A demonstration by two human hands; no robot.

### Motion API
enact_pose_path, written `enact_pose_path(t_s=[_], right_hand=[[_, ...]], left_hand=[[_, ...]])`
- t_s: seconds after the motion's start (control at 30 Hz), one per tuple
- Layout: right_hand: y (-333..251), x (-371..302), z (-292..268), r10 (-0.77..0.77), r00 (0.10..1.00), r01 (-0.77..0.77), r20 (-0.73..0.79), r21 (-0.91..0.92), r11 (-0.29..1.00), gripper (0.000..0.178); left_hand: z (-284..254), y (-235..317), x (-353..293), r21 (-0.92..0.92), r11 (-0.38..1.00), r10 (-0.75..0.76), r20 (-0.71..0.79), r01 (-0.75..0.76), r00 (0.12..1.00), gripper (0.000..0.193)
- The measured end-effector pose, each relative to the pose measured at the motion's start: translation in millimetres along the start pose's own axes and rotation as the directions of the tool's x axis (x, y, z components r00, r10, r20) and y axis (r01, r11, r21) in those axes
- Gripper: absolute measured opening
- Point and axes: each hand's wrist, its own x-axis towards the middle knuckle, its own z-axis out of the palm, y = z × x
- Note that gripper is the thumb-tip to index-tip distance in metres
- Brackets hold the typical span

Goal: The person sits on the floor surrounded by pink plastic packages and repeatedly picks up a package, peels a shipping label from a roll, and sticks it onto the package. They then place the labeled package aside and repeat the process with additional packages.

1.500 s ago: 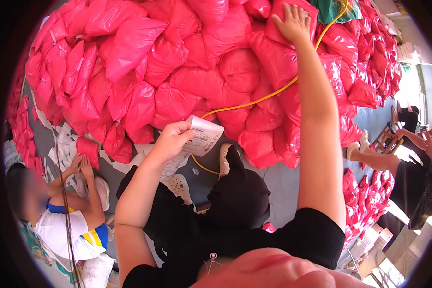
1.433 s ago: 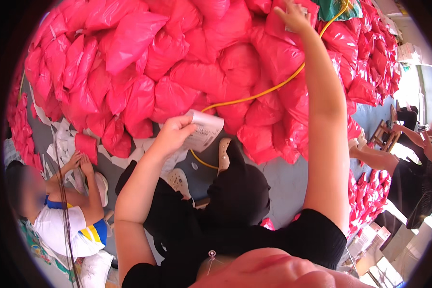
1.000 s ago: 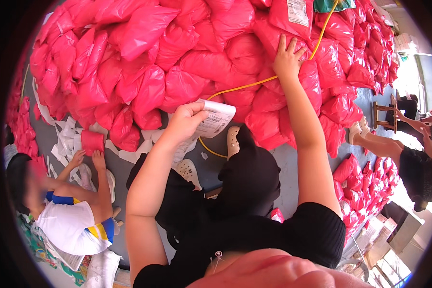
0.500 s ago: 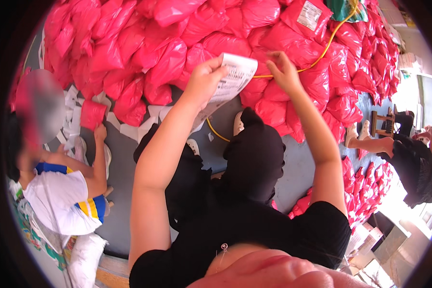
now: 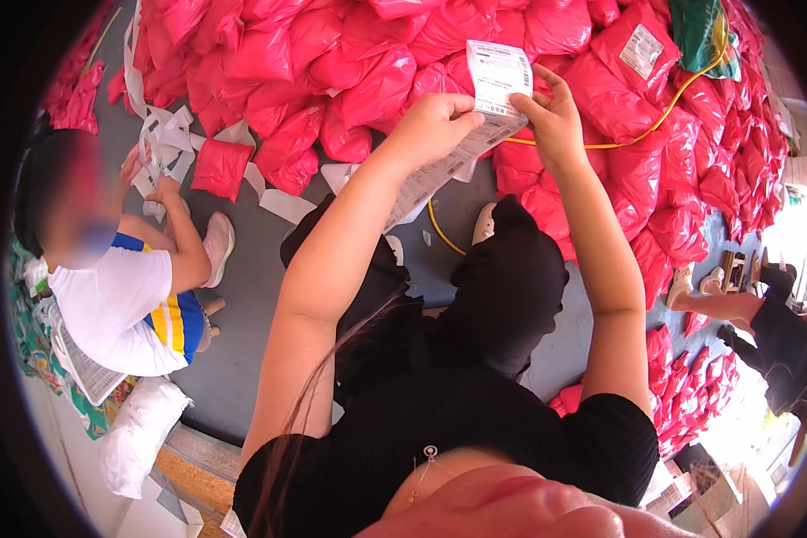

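Observation:
A long strip of white printed labels point(image 5: 500, 76) stands up above my hands and trails down toward the floor behind my left forearm. My left hand point(image 5: 435, 130) is closed, pinching the strip between thumb and fingers near a fold. At the strip's right edge, my right hand point(image 5: 554, 118) has its thumb on the upper label and its fingers curled by the edge. Beyond both hands rises a big heap of glossy red plastic bags point(image 5: 377, 85). One bag in the heap bears a white label point(image 5: 642, 50).
A crouching person point(image 5: 117, 314) at left handles white paper strips point(image 5: 166, 134) beside a lone red bag point(image 5: 221, 169). A yellow cord point(image 5: 655, 125) crosses the heap. Another person point(image 5: 780, 341) is at far right, near a smaller heap of red bags point(image 5: 690, 377). A white sack point(image 5: 143, 430) lies lower left.
My right hand, apart from the strip before, has come in to its edge. The strip's top now stands more upright. The person at left has moved a hand from the red bag to the paper strips.

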Motion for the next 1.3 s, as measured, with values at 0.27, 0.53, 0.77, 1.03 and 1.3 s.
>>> enact_pose_path(t_s=[0.27,0.53,0.77,1.03,1.3], right_hand=[[-36,-22,0,-0.575,0.692,0.542,0.436,-0.84,0.016,0.027],[-24,-23,5,-0.521,0.692,0.587,0.499,-0.809,0.004,0.011],[-26,-8,-15,-0.001,1.0,-0.002,-0.006,-0.46,0.888,0.013],[-123,59,-142,-0.578,0.816,0.398,-0.004,-0.722,0.567,0.019],[-30,44,-211,-0.426,0.797,0.38,0.428,-0.904,-0.197,0.015]], left_hand=[[22,1,3,0.332,0.938,0.165,-0.165,-0.103,0.972,0.018],[30,1,0,0.517,0.839,0.277,-0.136,-0.17,0.951,0.017],[23,-8,7,0.505,0.862,0.176,-0.207,-0.049,0.962,0.014],[-1,-37,3,0.336,0.938,-0.065,-0.087,0.091,0.994,0.02],[2,-27,6,0.37,0.914,-0.174,-0.018,0.168,0.985,0.017]])
